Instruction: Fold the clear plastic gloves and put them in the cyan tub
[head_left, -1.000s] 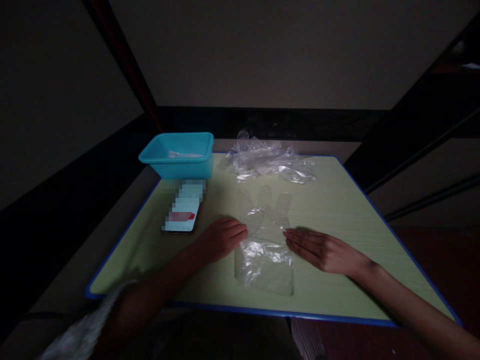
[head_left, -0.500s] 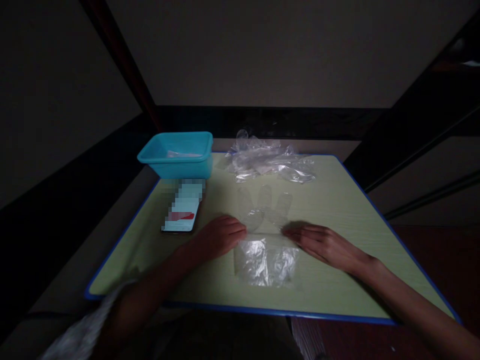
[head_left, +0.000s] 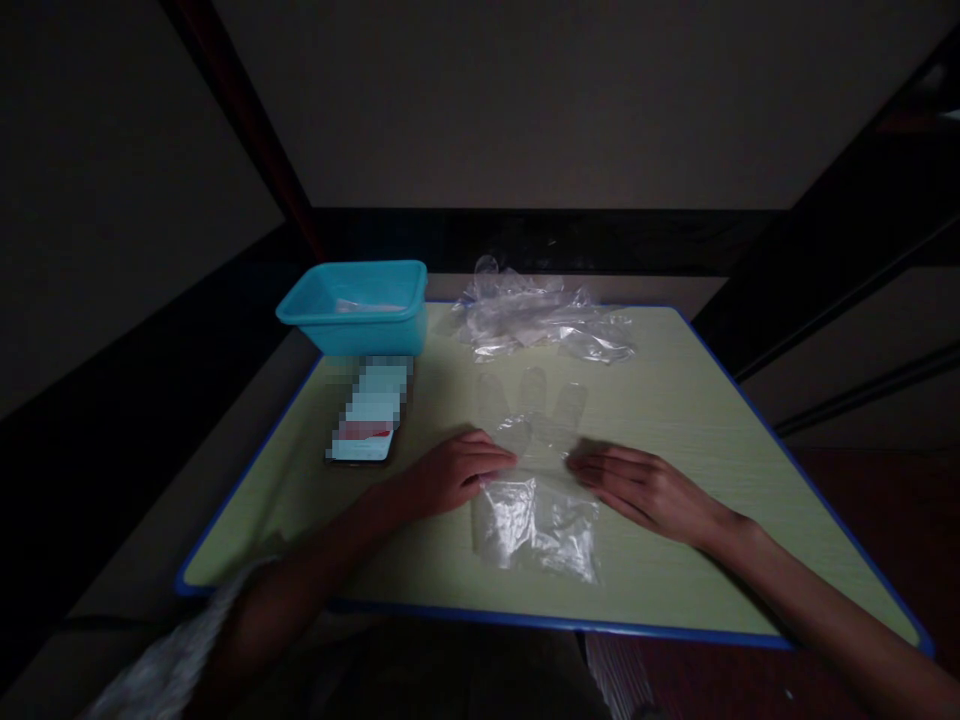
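A clear plastic glove (head_left: 536, 470) lies flat on the pale green table (head_left: 712, 480), fingers pointing away from me. My left hand (head_left: 457, 470) rests on the glove's left edge, fingers stretched out and pressed on the plastic. My right hand (head_left: 645, 488) lies flat at the glove's right edge, fingertips touching it. The glove's cuff end is rumpled and lifted slightly between my hands.
A teal plastic tub (head_left: 356, 305) stands at the back left of the table, with a phone (head_left: 369, 425) lying in front of it. A heap of clear plastic gloves (head_left: 540, 320) sits at the back middle. The room is dark.
My left hand has slid right onto the glove. The glove's cuff end has bunched up and shortened toward my hands. My right hand has barely moved.
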